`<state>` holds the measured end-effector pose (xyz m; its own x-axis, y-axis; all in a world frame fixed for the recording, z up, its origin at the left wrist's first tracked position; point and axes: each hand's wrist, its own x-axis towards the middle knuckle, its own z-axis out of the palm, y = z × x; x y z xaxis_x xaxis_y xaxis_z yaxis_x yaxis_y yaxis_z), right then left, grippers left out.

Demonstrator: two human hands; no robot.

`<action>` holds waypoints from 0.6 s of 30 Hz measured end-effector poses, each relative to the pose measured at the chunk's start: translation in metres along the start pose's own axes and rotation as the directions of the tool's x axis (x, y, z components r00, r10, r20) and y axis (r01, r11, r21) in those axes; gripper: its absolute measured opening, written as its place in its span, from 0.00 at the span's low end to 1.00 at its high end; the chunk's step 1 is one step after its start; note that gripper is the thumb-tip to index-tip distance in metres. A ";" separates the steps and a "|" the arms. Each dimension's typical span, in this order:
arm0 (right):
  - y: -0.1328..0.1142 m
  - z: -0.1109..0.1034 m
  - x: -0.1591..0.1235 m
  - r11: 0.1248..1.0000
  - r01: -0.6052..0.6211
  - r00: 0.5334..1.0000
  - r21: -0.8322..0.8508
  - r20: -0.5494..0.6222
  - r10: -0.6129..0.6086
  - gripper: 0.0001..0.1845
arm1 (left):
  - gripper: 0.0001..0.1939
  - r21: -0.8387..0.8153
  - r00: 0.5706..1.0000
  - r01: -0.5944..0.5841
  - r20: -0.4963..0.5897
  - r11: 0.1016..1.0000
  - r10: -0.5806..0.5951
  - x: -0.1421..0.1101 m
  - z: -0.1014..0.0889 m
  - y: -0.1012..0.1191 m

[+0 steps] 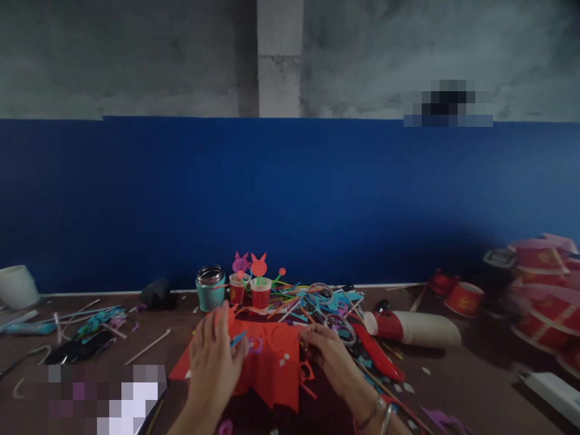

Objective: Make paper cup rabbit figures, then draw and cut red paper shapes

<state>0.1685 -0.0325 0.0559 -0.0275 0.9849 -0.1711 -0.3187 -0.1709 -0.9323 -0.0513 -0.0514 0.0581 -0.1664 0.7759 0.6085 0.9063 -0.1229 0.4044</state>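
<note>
Sheets of red paper lie on the table in front of me, with uneven cut edges and small white scraps on top. My left hand rests over their left part, its fingers stretched out. A small blue pointed piece shows beside the thumb; I cannot tell whether the hand touches it. At the right edge of the paper, my right hand has its thumb and fingers pinched together. What is between those fingertips is too small to make out.
Behind the paper stand a teal jar and a red paper cup bearing a cat-eared figure. Coloured strips pile up beside them. A stack of cups lies on its side at right, near a long red object.
</note>
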 end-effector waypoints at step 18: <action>-0.004 0.009 -0.003 0.909 0.336 0.939 -0.247 0.016 -0.343 0.10 | 0.35 -0.290 0.999 -0.011 -0.040 0.957 0.000 -0.045 0.017 0.016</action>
<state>0.1613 -0.0340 0.0632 0.0687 0.9840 0.1644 -0.0647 0.1689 -0.9835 -0.0228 -0.0773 0.0256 -0.1819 0.7508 0.6350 0.7563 -0.3059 0.5783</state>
